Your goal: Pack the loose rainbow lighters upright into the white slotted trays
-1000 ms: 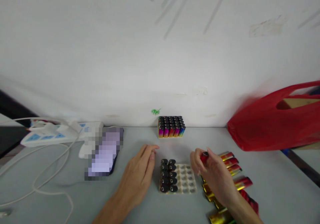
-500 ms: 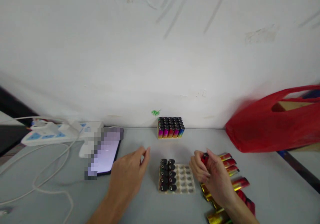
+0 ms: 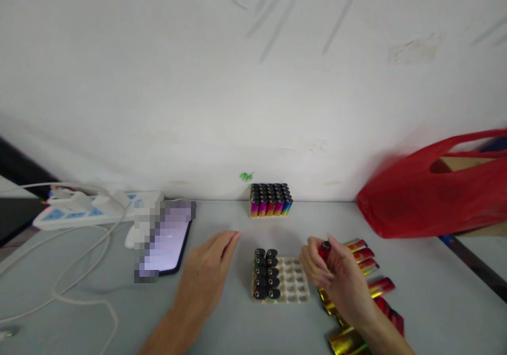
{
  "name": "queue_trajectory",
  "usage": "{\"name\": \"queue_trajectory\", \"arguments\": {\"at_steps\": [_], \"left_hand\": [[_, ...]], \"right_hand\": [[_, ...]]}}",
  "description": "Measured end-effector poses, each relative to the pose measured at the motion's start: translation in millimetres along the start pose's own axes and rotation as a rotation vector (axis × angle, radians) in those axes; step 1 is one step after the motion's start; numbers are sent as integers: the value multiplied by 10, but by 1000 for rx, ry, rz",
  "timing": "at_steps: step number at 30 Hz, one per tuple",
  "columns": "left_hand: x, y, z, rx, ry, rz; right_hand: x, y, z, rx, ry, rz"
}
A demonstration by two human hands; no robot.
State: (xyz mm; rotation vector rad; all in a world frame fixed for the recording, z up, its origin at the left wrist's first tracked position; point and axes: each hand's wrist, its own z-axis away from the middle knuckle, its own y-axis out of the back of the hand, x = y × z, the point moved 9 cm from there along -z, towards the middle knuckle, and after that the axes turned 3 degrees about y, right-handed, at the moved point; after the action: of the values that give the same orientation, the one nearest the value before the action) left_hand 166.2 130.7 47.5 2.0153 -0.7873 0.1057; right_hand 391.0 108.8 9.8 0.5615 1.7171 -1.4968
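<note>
My right hand (image 3: 338, 283) is closed around a red lighter (image 3: 324, 250), held upright just right of a beige tray (image 3: 295, 283). The tray's two left columns hold several black-capped lighters (image 3: 266, 273); its other slots show bare. My left hand (image 3: 206, 281) lies flat on the grey table, fingers stretched out, between the tray and a phone (image 3: 166, 241), holding nothing. Loose red and gold lighters (image 3: 372, 270) lie under and beyond my right hand.
A full tray of rainbow lighters (image 3: 271, 200) stands against the white wall. A power strip (image 3: 85, 209) with white cables (image 3: 59, 286) is at the left. A red plastic bag (image 3: 435, 194) sits at the right, near the table's edge (image 3: 475, 265).
My left hand slid left, away from the tray toward the phone. My right hand kept the red lighter almost in place.
</note>
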Motion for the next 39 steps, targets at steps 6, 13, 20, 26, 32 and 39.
{"name": "queue_trajectory", "arguments": {"at_steps": [6,13,20,26,32,39], "left_hand": [[-2,-27,-10,-18,92,128],[42,-218,32,-202,93,182],[33,-301,74,-265,92,103],[49,-360,72,-357,102,56],[148,-358,52,-414,74,82],[113,-238,93,-332,126,236]], "right_hand": [[10,-31,6,10,-3,2],[140,49,35,114,-94,-46],[179,107,68,188,-97,-124],[118,50,33,146,-125,-263],[117,-32,53,113,-163,-332],[126,105,72,205,-101,-247]]}}
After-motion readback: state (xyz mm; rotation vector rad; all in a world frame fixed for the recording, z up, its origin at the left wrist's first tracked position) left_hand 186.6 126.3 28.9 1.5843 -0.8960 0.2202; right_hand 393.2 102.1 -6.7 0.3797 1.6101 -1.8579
